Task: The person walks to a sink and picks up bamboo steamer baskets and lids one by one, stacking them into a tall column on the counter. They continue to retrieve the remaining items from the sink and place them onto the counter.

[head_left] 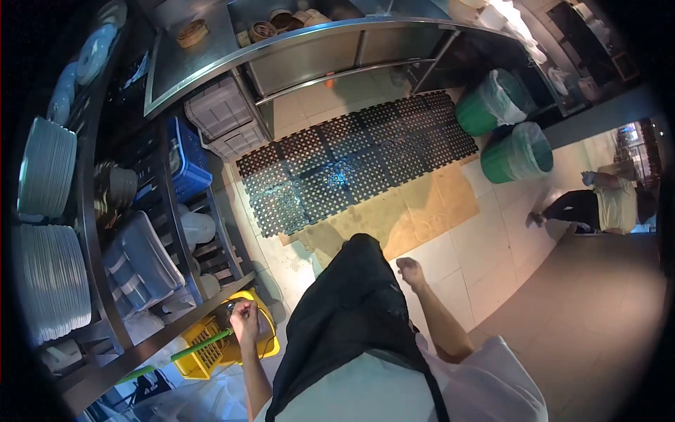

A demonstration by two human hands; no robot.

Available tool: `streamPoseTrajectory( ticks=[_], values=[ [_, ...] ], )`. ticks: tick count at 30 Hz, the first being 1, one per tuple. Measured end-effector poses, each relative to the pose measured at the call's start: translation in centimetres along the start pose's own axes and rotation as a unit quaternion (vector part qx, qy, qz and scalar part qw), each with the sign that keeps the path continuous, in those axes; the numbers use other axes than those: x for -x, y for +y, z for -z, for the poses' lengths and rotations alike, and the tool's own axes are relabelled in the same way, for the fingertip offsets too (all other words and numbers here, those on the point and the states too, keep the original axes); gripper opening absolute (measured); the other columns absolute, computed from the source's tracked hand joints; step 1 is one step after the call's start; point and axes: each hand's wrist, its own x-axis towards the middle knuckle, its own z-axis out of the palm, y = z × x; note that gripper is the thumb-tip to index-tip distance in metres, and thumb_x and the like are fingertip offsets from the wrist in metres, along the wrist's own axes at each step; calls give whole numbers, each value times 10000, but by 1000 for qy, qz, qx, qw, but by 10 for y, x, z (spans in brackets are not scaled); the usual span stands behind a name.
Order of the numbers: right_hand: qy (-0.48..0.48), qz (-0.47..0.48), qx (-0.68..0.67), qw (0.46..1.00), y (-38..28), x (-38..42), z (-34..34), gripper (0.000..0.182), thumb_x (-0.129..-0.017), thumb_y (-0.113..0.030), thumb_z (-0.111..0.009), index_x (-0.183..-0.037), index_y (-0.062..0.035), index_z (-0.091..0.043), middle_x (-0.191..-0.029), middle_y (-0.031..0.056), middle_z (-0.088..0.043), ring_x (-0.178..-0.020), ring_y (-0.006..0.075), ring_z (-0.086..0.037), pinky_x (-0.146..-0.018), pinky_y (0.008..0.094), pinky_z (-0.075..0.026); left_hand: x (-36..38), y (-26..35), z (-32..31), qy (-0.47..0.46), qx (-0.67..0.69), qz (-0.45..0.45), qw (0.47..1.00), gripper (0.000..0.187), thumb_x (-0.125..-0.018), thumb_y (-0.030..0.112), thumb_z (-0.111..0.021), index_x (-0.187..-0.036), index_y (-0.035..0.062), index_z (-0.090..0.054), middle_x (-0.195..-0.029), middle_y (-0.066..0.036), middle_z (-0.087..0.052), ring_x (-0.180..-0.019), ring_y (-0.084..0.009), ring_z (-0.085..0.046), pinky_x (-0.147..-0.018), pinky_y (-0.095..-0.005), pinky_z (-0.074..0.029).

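My left hand is at the lower left, over the yellow mop bucket, with its fingers curled. A green handle slants up to beside this hand; whether the fingers grip it or something else cannot be made out. Right of my black apron, my right hand hangs above the pale floor tiles, its fingers curled in and nothing visible in them.
Shelves with stacked plates line the left. Ahead, a black rubber mat and flattened cardboard cover floor before a steel counter. Green bins stand at the right; beyond them is another person.
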Motion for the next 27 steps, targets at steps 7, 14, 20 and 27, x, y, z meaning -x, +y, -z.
streamPoseTrajectory(
  ticks=[7,14,20,27],
  values=[
    [-84,-17,23,996,-48,-88,18,234,-833,-239,-574,-997,-73,-603,-857,31,-609,-698,147,-585,-523,275,-443,-43,76,-39,41,-29,14,999,146,-791,125,-619,-823,-16,-618,-768,-105,-636,-687,-153,-589,-677,-276,-466],
    [-100,-74,-59,990,-52,-170,59,246,-848,-253,-549,-1041,-104,-581,-893,23,-608,-709,151,-597,-534,278,-446,-98,181,-82,3,-54,-4,999,155,-786,117,-618,-826,-33,-613,-772,-120,-638,-738,-188,-620,-695,-286,-471],
    [-85,-173,-10,981,-99,-223,72,262,-846,-253,-551,-1056,-98,-573,-898,32,-609,-692,140,-588,-528,280,-435,-114,212,-96,24,-38,40,998,112,-791,93,-604,-813,-16,-607,-775,-123,-630,-721,-206,-617,-692,-312,-476],
    [-109,-141,-28,984,-170,-274,51,228,-850,-240,-541,-1022,-98,-586,-887,15,-611,-690,117,-573,-549,264,-413,-141,219,-104,39,-23,56,997,123,-800,104,-600,-802,-19,-605,-759,-127,-618,-722,-229,-614,-704,-316,-477]
  ],
)
